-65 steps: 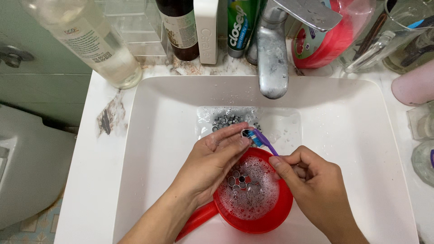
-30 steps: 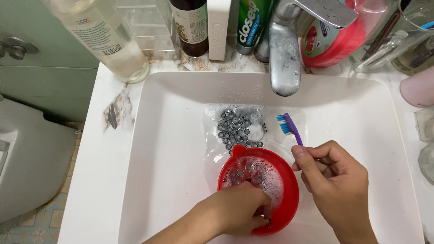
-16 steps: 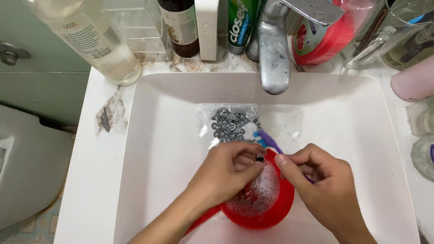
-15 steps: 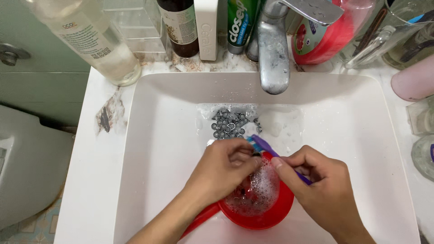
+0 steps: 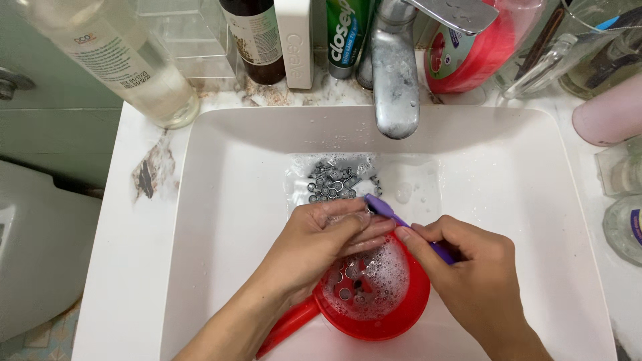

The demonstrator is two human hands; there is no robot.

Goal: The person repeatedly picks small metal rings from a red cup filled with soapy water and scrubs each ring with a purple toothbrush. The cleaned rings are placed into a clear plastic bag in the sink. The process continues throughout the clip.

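A red handled bowl (image 5: 394, 314) sits low in the white sink (image 5: 221, 200), filled with soapy water and small metal rings. My left hand (image 5: 321, 244) hovers over its far rim, fingers pinched together; whatever they pinch is hidden. My right hand (image 5: 468, 274) grips a purple toothbrush (image 5: 384, 209), whose head touches my left fingertips. Behind the bowl, a pile of small grey metal rings (image 5: 334, 184) lies on a clear wet sheet in the sink.
A chrome tap (image 5: 394, 67) overhangs the sink's back. Along the ledge stand a clear bottle (image 5: 114, 53), a dark bottle (image 5: 254, 37), a white tube (image 5: 294, 40), a green tube (image 5: 348, 30) and a red container (image 5: 468, 57). Glass jars (image 5: 622, 200) line the right side.
My left hand dipped into the bowl, then rose back to its far rim. The toothbrush, lifted clear to the right a second ago, has returned to meet my left fingertips.
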